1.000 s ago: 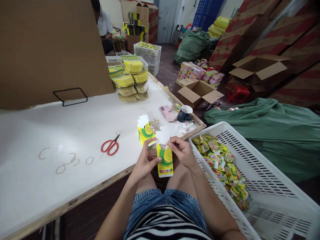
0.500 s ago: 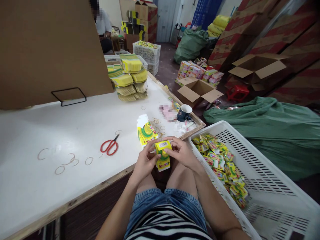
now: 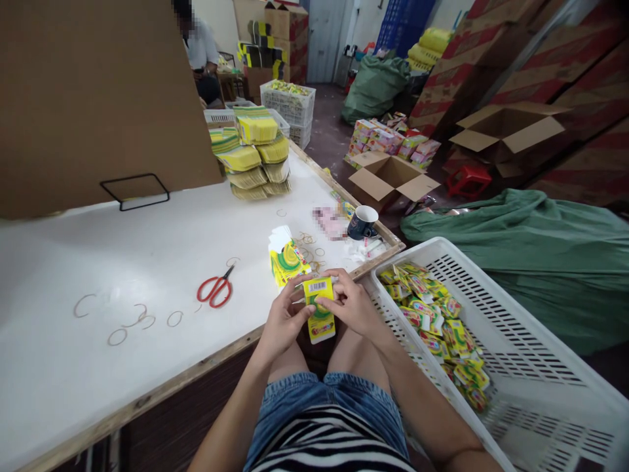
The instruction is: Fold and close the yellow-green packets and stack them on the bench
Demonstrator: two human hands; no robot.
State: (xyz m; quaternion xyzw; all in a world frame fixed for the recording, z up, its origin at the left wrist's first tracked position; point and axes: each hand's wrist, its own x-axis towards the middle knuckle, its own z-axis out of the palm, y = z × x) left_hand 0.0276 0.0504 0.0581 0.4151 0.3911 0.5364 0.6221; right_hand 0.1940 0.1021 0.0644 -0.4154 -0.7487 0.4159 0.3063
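Between my two hands, just off the table's front edge and above my lap, is a small yellow and green printed carton [image 3: 322,326] with a barcode at its upper end. My left hand [image 3: 286,316] grips its left side, thumb on the front face. On the other side my right hand [image 3: 354,303] pinches it, the thumb lying across the front and the fingers behind. Just beyond the hands, a few flat yellow cartons [image 3: 287,261] with white flaps lie fanned on the table. Rubber bands [image 3: 308,246] are scattered beside them.
Red-handled scissors [image 3: 215,290] lie on the white table [image 3: 162,262]. A dark mug [image 3: 362,223] stands near its right edge. Bundled flat cartons [image 3: 258,154] are stacked at the back. A white crate [image 3: 521,321] with folded cartons stands at my right, beside a green sack [image 3: 531,242].
The carton in my hands has tipped slightly, so its barcode end looks flatter and more upright. My right thumb has shifted a little left across its front. Both hands keep their grip.
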